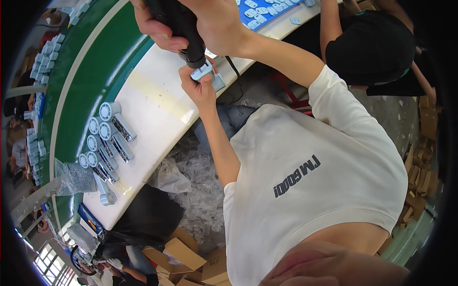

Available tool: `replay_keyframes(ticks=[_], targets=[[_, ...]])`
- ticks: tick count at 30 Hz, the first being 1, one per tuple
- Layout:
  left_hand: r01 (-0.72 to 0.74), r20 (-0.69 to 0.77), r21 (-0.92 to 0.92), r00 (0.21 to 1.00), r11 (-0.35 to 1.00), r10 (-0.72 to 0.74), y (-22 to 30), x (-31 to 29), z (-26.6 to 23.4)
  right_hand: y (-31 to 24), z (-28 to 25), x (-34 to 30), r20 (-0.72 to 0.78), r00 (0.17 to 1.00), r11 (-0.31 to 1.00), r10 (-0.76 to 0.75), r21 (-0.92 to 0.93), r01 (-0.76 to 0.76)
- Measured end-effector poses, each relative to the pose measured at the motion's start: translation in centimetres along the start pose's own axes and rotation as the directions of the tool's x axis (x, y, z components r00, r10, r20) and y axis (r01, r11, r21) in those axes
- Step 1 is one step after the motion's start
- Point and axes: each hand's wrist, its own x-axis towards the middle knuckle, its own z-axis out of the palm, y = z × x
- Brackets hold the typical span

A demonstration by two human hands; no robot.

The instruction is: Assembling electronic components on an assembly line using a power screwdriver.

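My left hand grips a light blue plastic housing above the near edge of the white table. In my right hand is a black electric screwdriver, held upright with the fingers wrapped round its body. Its lower end meets the top of the housing; the bit's tip is too small to make out. To the left on the table lie several light blue handheld fans, their handles open and the inner parts showing. One more fan lies apart, closer to the table's end.
A clear bag of small metal parts rests beside the fans. Beyond the table runs a green conveyor. A blue tray holds light blue pieces. A co-worker in black sits at right. Cardboard boxes and plastic bags lie below.
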Motion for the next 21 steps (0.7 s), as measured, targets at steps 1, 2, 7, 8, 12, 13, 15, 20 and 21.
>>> replay_keyframes(ticks=[1, 2, 7, 8, 12, 13, 15, 20, 21], targets=[[-0.009, -0.003, -0.001, 1.0, 1.0, 0.009, 0.0, 0.0, 0.0, 0.4, -0.1, 0.1, 0.025, 1.0, 1.0, -0.01, -0.011, 0.011], [-0.009, -0.008, 0.004, 1.0, 1.0, 0.009, 0.1, 0.0, 0.0, 0.9, -0.2, 0.2, 0.028, 1.0, 1.0, -0.007, -0.006, 0.007], [0.009, -0.027, 0.014, 1.0, 1.0, -0.008, 0.2, -0.4, -0.1, 2.5, -0.1, -0.2, 0.059, 0.997, 0.995, -0.059, 0.088, 0.054], [0.01, -0.027, 0.013, 1.0, 1.0, -0.01, 0.1, -0.4, -0.1, 2.5, -0.1, -0.1, 0.058, 0.997, 0.995, -0.058, 0.087, 0.053], [0.022, -0.046, 0.046, 0.999, 0.999, -0.02, -0.2, -0.6, -0.5, 2.4, 0.2, -0.3, 0.049, 0.996, 0.993, -0.079, 0.093, 0.074], [0.032, -0.052, 0.06, 0.998, 0.998, -0.028, -0.2, -0.5, -0.5, 2.4, 0.3, -0.4, 0.032, 0.997, 0.99, -0.066, 0.129, 0.062], [0.03, -0.057, 0.067, 0.998, 0.997, -0.026, -0.1, -0.5, -0.3, 3.3, -0.2, -0.2, 0.079, 0.986, 0.98, -0.145, 0.149, 0.132], [0.068, -0.026, 0.166, 0.998, 0.984, -0.064, 0.2, -0.6, -1.0, 2.8, 0.2, -0.5, 0.068, 0.997, 0.989, -0.027, 0.147, 0.017], [0.068, -0.037, 0.173, 0.997, 0.982, -0.063, 0.3, -0.7, -0.8, 3.0, 0.3, -0.5, 0.088, 0.991, 0.98, -0.103, 0.179, 0.086]])
